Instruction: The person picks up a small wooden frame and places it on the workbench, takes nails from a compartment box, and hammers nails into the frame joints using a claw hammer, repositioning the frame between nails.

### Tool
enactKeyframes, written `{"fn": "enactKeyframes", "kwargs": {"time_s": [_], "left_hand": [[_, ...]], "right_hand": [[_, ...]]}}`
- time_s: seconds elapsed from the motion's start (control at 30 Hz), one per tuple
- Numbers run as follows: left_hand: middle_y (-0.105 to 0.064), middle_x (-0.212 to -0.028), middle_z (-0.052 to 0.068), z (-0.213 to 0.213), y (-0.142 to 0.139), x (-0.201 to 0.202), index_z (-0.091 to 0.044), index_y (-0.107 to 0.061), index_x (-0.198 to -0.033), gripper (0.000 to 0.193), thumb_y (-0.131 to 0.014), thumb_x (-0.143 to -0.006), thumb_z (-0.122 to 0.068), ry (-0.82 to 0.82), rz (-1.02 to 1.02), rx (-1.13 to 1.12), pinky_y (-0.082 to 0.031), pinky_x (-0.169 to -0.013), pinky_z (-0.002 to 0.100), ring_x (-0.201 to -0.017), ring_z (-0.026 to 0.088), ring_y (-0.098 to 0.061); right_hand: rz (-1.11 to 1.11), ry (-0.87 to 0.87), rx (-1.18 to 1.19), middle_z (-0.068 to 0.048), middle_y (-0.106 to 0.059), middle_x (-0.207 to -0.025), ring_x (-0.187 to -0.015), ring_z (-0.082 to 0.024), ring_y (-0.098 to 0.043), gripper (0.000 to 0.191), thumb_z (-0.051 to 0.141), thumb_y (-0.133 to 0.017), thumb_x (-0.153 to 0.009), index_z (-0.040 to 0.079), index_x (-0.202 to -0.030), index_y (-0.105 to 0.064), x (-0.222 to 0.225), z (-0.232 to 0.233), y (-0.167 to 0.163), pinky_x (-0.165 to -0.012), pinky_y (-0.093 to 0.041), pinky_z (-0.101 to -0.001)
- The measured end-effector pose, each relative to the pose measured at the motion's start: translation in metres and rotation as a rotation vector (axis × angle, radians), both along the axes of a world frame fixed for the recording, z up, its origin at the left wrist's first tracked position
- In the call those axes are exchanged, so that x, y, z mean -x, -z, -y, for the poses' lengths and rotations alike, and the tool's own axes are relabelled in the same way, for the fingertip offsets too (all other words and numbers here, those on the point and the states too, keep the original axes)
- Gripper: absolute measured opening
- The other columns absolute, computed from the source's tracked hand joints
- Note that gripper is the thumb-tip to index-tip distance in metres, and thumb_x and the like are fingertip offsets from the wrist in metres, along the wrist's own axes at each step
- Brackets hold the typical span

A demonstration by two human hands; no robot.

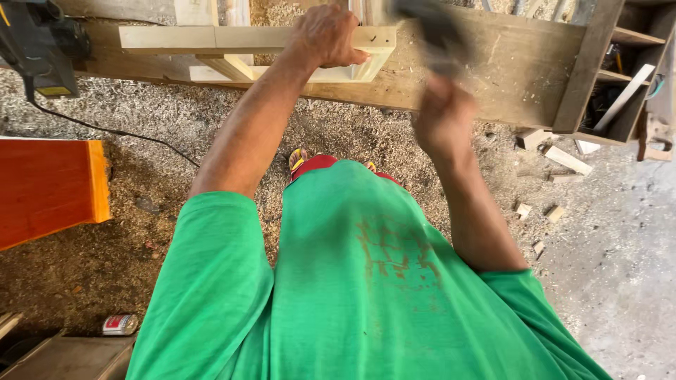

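My left hand [325, 36] presses down on a pale wooden frame [169, 38] that lies on a worn plank workbench [514, 63], its fingers curled over the frame's right end. My right hand [443, 119] is raised in front of the bench and grips the handle of a dark tool [433, 32], blurred by motion, whose head is above the bench near the frame's end. My green shirt fills the lower middle of the view.
A dark power tool [39, 46] with a black cord sits at the bench's left end. An orange painted board [49, 186] juts in at left. Wood shavings cover the floor, with offcut blocks [563, 158] at right. A wooden shelf unit [620, 77] stands at right; a can [120, 324] lies lower left.
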State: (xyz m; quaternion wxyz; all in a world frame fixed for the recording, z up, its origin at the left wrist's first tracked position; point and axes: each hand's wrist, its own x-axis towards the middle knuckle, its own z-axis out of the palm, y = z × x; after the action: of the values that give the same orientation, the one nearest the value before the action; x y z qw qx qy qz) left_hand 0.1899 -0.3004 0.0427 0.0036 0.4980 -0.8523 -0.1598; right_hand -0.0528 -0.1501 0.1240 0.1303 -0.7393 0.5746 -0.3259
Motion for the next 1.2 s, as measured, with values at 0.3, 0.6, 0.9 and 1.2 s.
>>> {"fn": "enactKeyframes", "kwargs": {"time_s": [0.3,0.6,0.9,1.2], "left_hand": [[-0.071,-0.096,0.020,0.000,0.006,-0.003,-0.003,-0.077,-0.100,0.068,-0.085,-0.077,-0.066,-0.014,-0.076,0.102,-0.060,-0.067,0.050,-0.087,0.034,-0.070],[-0.070,-0.085,0.014,0.001,0.019,-0.011,-0.002,-0.078,-0.101,0.071,-0.082,-0.082,-0.070,0.082,0.015,0.124,-0.057,-0.071,0.045,-0.080,0.028,-0.067],[-0.071,-0.088,0.013,-0.001,0.012,-0.018,-0.007,-0.076,-0.106,0.057,-0.078,-0.084,-0.060,-0.018,-0.007,-0.064,-0.058,-0.059,0.041,-0.074,0.025,-0.069],[-0.070,-0.079,0.010,-0.017,0.025,0.026,-0.005,-0.074,-0.100,0.065,-0.084,-0.078,-0.065,-0.005,-0.033,-0.004,-0.055,-0.053,0.040,-0.066,0.022,-0.066]], "right_hand": [[0.063,-0.087,0.056,-0.003,-0.050,-0.054,-0.039,-0.013,-0.046,0.044,0.033,-0.036,-0.119,0.005,-0.094,-0.058,-0.012,0.011,0.001,-0.032,-0.033,-0.0318],[0.104,-0.039,-0.018,0.001,-0.051,-0.057,-0.040,-0.010,-0.043,0.043,0.036,-0.041,-0.118,0.005,-0.093,-0.058,0.006,0.001,-0.025,-0.031,-0.029,-0.0325],[0.061,-0.004,-0.135,-0.011,-0.056,-0.059,-0.046,-0.026,-0.056,0.038,0.031,-0.050,-0.114,-0.002,-0.096,-0.056,-0.039,0.002,-0.006,-0.040,-0.036,-0.0454],[0.478,-0.001,0.131,-0.008,-0.052,-0.067,-0.054,-0.020,-0.049,0.066,0.053,-0.031,-0.119,-0.006,-0.130,-0.058,0.066,-0.034,0.007,-0.048,-0.038,-0.0301]]}}
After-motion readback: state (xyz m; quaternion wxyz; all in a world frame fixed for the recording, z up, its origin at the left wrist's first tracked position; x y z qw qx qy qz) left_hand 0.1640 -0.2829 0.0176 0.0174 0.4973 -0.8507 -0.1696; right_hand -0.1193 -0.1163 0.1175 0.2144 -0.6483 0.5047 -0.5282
